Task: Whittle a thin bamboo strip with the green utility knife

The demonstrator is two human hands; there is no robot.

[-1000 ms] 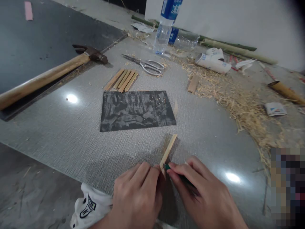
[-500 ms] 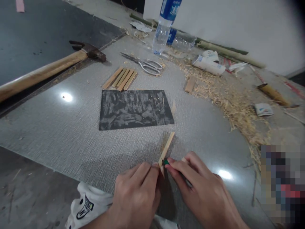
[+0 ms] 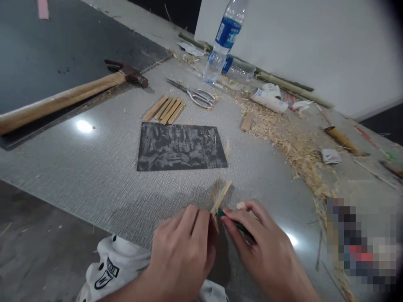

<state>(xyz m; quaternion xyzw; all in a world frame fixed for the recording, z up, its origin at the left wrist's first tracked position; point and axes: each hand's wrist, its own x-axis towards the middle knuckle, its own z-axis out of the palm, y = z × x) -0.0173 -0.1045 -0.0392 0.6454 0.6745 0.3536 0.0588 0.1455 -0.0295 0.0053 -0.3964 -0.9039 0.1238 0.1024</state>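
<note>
A thin bamboo strip (image 3: 222, 196) slants up and away from the fingers of my left hand (image 3: 184, 247), which is closed on its near end. My right hand (image 3: 262, 243) is closed round a slim tool with a green handle (image 3: 241, 227). Its tip meets or nearly meets the strip beside my left fingertips; the working end is too small to make out. Beyond both hands lies a dark sheet of sandpaper (image 3: 182, 147) with pale dust smears. Several short bamboo pieces (image 3: 168, 110) lie side by side at its far edge.
A claw hammer (image 3: 94, 88) lies at the left, scissors (image 3: 197, 95) behind the bamboo pieces. A plastic bottle (image 3: 222, 46) stands at the back, another lies behind it. Wood shavings (image 3: 283, 142) curve along the right, near a loose flat piece (image 3: 247, 121) and white wrappers (image 3: 269, 100).
The view has shifted slightly, so the table things sit a little differently in frame. Both hands keep their holds near the strip, with more of the green handle showing.
</note>
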